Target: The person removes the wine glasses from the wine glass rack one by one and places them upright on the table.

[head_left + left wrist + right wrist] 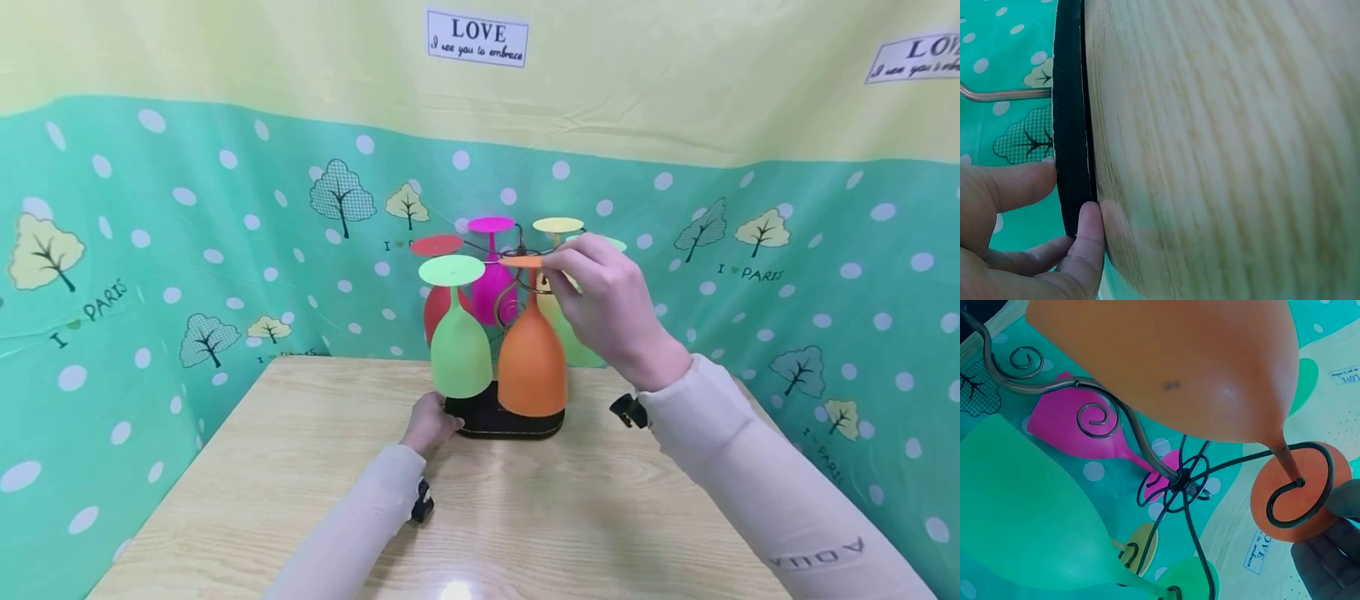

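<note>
The person's right hand [603, 300] pinches the flat round foot of an orange goblet [532, 362] between thumb and fingers. The goblet hangs upside down, its bowl below and to the left of that hand. Up close, the curl of a dark wire hook [1330, 469] bends around its slim stem, just under the foot; I can't quite tell whether the foot's weight rests on it.

Low and to the left of the right hand, the person's left hand [431, 423] grips the near left corner of a black base [480, 418], thumb on one face, fingers at the edge by the table. From this base rises a metal rack [1180, 479] with wire arms.

More upside-down goblets hang around it. A pale green goblet [461, 354] is directly above the left hand, with a red goblet [437, 244] behind it. Farther back, left of the right hand, are a magenta goblet [491, 292] and a yellow goblet [558, 224]; a second green goblet [581, 348] is partly hidden behind the right hand.

Pale wood table [300, 467] spreads beneath both hands; beyond them hangs a dotted green-and-cream cloth [255, 192].
</note>
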Demonstrator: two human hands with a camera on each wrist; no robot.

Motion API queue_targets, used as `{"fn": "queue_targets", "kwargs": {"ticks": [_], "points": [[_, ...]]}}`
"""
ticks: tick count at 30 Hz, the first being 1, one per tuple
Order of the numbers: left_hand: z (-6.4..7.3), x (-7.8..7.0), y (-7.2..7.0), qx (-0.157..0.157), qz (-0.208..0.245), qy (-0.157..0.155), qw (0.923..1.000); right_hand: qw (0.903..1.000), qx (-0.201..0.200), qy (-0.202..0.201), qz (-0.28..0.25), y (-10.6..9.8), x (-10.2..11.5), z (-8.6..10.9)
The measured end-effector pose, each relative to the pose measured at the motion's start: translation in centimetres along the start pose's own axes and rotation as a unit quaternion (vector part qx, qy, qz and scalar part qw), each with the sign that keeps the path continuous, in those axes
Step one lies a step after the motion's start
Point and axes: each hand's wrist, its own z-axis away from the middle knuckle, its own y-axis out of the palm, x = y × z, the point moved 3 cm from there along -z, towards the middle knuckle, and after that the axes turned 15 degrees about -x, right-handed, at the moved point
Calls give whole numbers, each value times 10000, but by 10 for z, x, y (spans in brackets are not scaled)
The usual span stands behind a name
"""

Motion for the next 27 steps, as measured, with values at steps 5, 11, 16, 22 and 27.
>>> {"fn": "queue_targets", "kwargs": {"ticks": [5,11,16,22,27], "points": [[0,1,0,24,-167,64,9998,9997,151,13,192,-1,-6,0],[-2,0,0,40,-267,196,9994,9996,73,184,177,-1,-13,3],[-3,-3,-1,18,-409,189,9990,9990,179,142,380,-3,-19,3],[-2,-3,-1,43,-468,109,9988,9985,192,185,474,-6,-24,7],[-1,-1,0,40,-488,42,9988,9983,131,310,481,-11,-27,11]]}}
